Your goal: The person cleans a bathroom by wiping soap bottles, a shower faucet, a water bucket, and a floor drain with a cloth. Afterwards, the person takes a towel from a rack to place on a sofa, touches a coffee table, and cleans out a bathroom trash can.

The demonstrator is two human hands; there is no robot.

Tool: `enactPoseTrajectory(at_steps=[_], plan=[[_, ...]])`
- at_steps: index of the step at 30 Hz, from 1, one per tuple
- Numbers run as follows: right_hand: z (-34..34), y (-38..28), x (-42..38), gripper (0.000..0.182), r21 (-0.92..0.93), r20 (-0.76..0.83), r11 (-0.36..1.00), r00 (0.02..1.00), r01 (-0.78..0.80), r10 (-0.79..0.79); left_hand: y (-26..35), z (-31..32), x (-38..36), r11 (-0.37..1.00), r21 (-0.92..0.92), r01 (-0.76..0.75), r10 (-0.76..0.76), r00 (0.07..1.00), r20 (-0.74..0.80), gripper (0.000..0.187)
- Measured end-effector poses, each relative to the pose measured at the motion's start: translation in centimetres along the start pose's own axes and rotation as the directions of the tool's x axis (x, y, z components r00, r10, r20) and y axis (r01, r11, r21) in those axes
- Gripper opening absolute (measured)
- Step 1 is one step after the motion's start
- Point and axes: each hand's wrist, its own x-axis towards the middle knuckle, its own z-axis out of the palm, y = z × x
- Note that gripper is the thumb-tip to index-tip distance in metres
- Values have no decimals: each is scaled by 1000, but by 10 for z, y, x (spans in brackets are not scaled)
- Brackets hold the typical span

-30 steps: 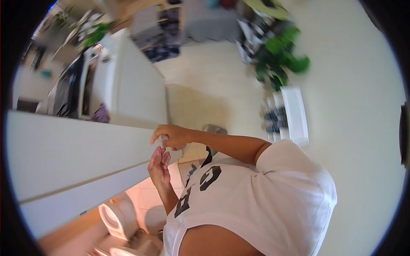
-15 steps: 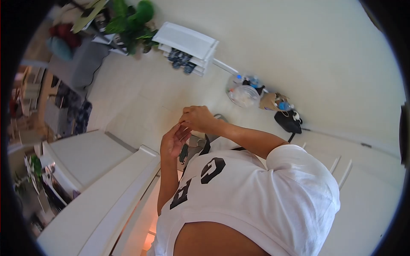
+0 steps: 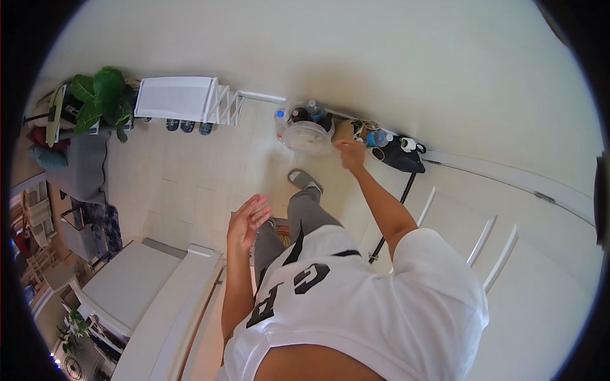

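Where one hand (image 3: 351, 154) hovers, one paper bag (image 3: 344, 131) stands.

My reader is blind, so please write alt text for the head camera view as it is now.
A person's right hand is stretched out toward a brown paper bag by a pale wall; the left hand is raised, open. On either side of the paper bag sit a round clear plastic container and a black bag.
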Motion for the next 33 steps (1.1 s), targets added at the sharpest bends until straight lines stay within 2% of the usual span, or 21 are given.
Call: enactPoseTrajectory(at_steps=[2,3,5,6,9,10,11,12,14,16,18,19,20,21,24,26,27,28,30,32,33], plan=[[-12,70,54,20,-101,-239,994,971,-47,22,-7,-1,7,1000,24,0,1,999,-51,44],[-24,79,70,20,-97,-231,994,973,-47,23,-10,0,11,999,43,0,4,996,-95,45],[-41,97,94,38,3,-128,933,925,-360,357,-15,1,15,999,45,-12,20,985,-173,44],[-41,118,109,38,3,-115,930,923,-369,367,-18,1,15,999,48,-18,29,971,-239,43],[-47,141,130,41,10,-247,950,920,-311,304,-25,2,14,997,71,-13,33,958,-284,43],[-60,132,130,36,283,-12,856,891,-432,453,-27,3,13,997,78,-11,34,957,-289,43],[-70,123,128,32,494,251,665,824,-560,508,-28,5,11,997,71,-6,26,957,-289,43],[-76,125,127,32,499,257,663,825,-559,502,-28,7,9,998,60,-7,24,957,-288,43],[-91,127,119,21,743,559,425,829,-517,32,-27,13,4,998,59,-25,41,959,-281,43],[-95,117,110,16,792,584,242,811,-560,-34,-20,21,-6,998,39,-47,57,950,-308,40],[-91,110,107,12,812,580,294,755,-505,-305,-19,15,-17,994,7,-105,102,945,-311,38],[-82,98,99,12,800,598,306,731,-516,-329,-20,10,-22,992,-11,-128,119,952,-283,37],[-81,64,81,20,799,583,244,807,-550,-91,-20,7,-28,988,-19,-150,138,946,-292,34],[-80,37,65,29,803,546,183,823,-567,154,-21,1,-33,983,-37,-180,160,937,-310,34],[-58,-16,41,33,686,684,342,730,-643,-1,-36,-34,-50,960,-146,-237,182,931,-315,35],[-14,-25,49,26,570,757,456,653,-684,33,-48,-55,-67,929,-206,-308,209,894,-396,34],[14,-24,57,26,505,808,507,589,-698,6,-57,-66,-78,917,-235,-322,204,885,-418,34],[40,-20,64,20,474,858,599,490,-645,-152,-72,-76,-90,879,-276,-389,225,848,-479,34],[90,-61,38,16,391,920,726,270,-567,-285,-98,-97,-112,832,-323,-450,219,803,-554,31],[114,-126,-37,21,175,869,947,495,-269,-20,-133,-114,-138,733,-391,-556,218,738,-639,30],[130,-148,-65,21,139,897,965,441,-222,-27,-149,-123,-150,681,-417,-602,213,708,-673,28]])
